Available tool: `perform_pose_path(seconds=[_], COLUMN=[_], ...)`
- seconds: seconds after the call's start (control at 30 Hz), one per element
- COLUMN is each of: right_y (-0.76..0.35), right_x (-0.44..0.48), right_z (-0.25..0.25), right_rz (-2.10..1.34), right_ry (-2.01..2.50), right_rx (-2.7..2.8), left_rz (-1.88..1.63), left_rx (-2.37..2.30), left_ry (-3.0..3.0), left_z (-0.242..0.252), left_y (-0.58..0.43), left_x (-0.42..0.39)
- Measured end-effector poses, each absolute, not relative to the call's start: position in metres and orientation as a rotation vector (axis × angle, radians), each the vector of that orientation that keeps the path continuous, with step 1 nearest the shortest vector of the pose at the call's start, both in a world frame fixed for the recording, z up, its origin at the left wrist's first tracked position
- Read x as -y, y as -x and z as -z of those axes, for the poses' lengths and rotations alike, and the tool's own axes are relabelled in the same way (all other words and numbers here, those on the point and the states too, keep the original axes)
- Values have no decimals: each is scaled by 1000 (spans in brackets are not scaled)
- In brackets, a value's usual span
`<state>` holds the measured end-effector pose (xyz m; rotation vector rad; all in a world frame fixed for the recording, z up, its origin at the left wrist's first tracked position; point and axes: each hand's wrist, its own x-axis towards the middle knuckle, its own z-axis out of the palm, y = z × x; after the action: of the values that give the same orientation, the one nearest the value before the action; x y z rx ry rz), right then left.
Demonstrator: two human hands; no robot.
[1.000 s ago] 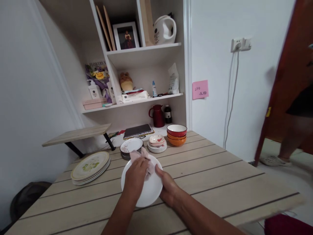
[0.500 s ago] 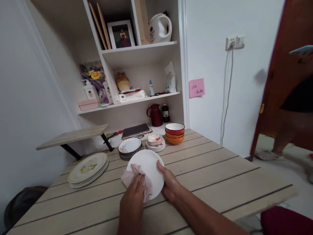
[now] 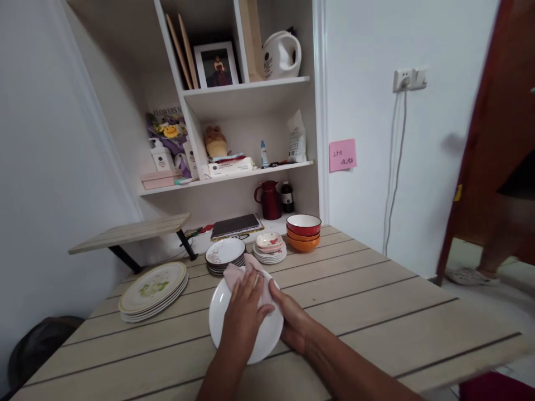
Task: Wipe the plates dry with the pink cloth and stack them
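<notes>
A round white plate (image 3: 220, 313) is tilted toward me above the near part of the table. My right hand (image 3: 295, 322) grips its right edge, with the thumb on the upper face and the fingers underneath. Over the plate's face, my left hand (image 3: 246, 306) presses a pale pink cloth (image 3: 233, 274) near the far rim. Part of the cloth sticks out past that rim, and the rest lies under my fingers.
Behind the plate stand dark-rimmed plates (image 3: 225, 252), small plates with pink dishes (image 3: 270, 243), and red and orange bowls (image 3: 304, 229). Large green-patterned plates (image 3: 154, 289) are stacked left, near a small raised shelf (image 3: 129, 231). Another person's leg (image 3: 495, 239) shows at right.
My left hand has slid the cloth from the plate's left and lower part up to its far rim, the fingers now flatter. The right hand keeps its hold. The view has shifted slightly.
</notes>
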<state>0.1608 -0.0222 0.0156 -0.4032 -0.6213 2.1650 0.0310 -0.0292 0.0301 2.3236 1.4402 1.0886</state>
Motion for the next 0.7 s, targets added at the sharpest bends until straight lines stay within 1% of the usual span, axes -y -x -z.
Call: perform_pose_path(seconds=[0.13,0.27,0.4,0.53,0.7], right_y=[-162,-162,-164,-167,-170], right_x=[20,17,18,17,17], right_z=[-17,-13,-15,-20,-21], right_rz=[-2195,-2178,-2156,-2078,-2055], right_ry=[387,371,351,374,442], right_rx=[611,556,500,434,426], left_rz=[-1113,-1149,-858,-600,-627], left_rx=[-1426,-1669,-2083,-2255,-2189], left_ry=[-2357,-2380,-2593,-2747,-2823], left_z=[-37,-43,-42,-20,13], left_y=[-33,-29,-30,-36,-50], left_x=[22,21,31,45,57])
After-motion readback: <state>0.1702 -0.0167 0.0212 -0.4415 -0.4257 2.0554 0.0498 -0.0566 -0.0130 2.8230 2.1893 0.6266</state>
